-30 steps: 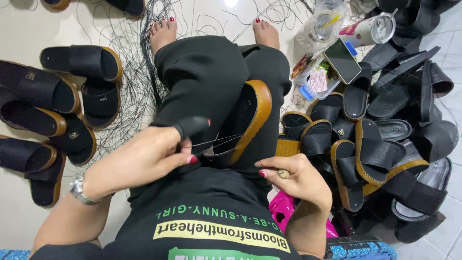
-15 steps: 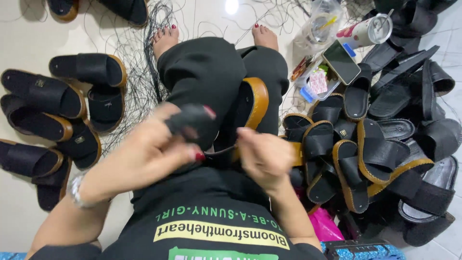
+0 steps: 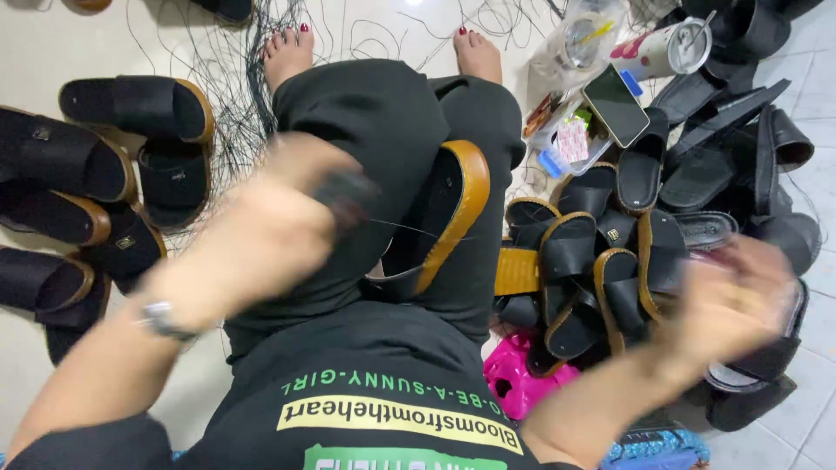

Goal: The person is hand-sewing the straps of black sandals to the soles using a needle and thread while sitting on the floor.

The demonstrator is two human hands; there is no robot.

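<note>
On the person's lap, between the knees, a black slide sandal with a tan-edged sole (image 3: 448, 218) stands on its side. The left hand (image 3: 270, 226) is blurred just left of it, fingers curled around a dark piece, likely the sandal's strap (image 3: 348, 196), and they look closed on it. A thin black thread (image 3: 418, 231) runs taut from that hand across the sole toward the right. The right hand (image 3: 740, 300) is flung well out to the right over the heap of unfinished sandals (image 3: 610, 261); it is too smeared to tell whether its fingers pinch the thread or a needle. Judging by the pulled thread, a stitch is being drawn tight, so this sandal is mid-sewing. Finished-looking pairs (image 3: 96, 174) lie on the floor (image 3: 52, 52) at the left among loose thread clippings (image 3: 235, 96), and the larger pile at the right appears still to be done.
</note>
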